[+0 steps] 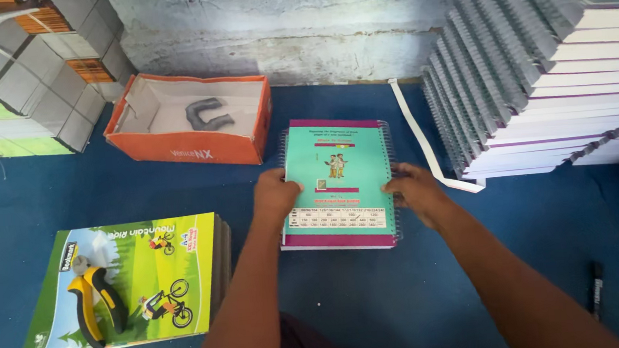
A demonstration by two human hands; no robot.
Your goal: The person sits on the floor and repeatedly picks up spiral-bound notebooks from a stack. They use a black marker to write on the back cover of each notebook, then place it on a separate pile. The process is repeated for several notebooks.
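Notebooks between box, stack

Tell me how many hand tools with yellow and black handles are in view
1. The yellow-and-black pliers lie on the green-covered book stack, to the left of the left hand. None show by the right hand; the orange box could hide others.
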